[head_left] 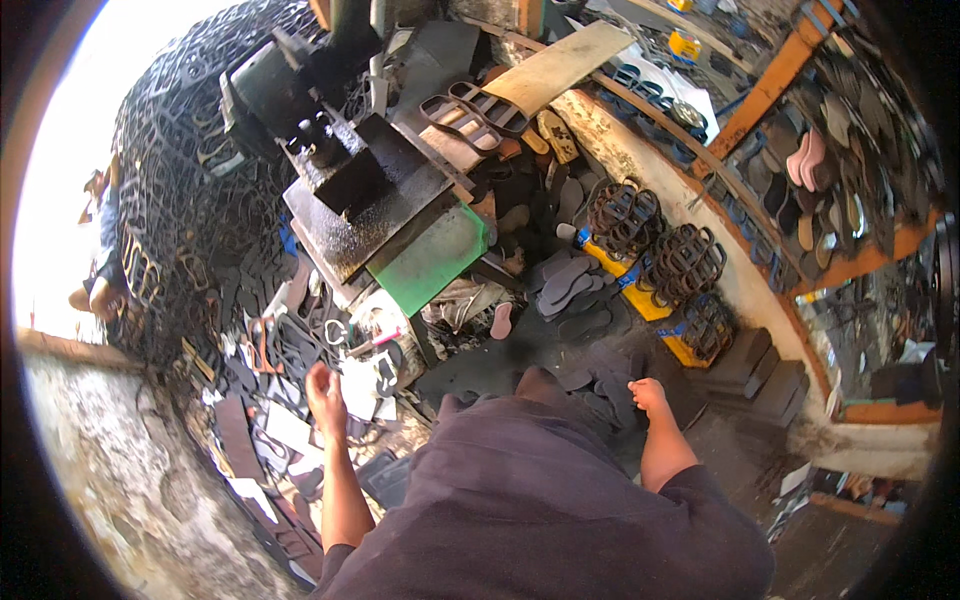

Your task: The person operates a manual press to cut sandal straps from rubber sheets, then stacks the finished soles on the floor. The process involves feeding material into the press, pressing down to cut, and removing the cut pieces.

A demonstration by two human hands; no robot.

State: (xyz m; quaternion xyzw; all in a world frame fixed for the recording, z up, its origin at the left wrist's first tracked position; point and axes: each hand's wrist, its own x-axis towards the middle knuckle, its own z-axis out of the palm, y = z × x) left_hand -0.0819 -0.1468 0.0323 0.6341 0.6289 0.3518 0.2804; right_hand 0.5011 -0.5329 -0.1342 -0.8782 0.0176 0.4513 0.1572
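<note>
My left hand (326, 398) is held over a heap of offcuts (290, 425) on the left, its fingers loosely bent and slightly apart, with nothing visible in it. My right hand (649, 395) is curled closed by my right side, above dark sole pieces (608, 385) on the floor; I see nothing in it. Ahead stands a machine (325, 150) with a dark, worn metal table (395, 180) and a green board (430, 262) at its front edge. A pair of sandal uppers (465, 118) rests beside it. Neither hand touches any of these.
Bundles of black straps (685, 262) sit on yellow boxes (645, 298) at the right, near stacked dark slabs (745, 370). A large pile of strap scraps (185, 130) fills the far left. Shelving with soles (810, 160) runs along the right; another person (105, 240) is at the left edge.
</note>
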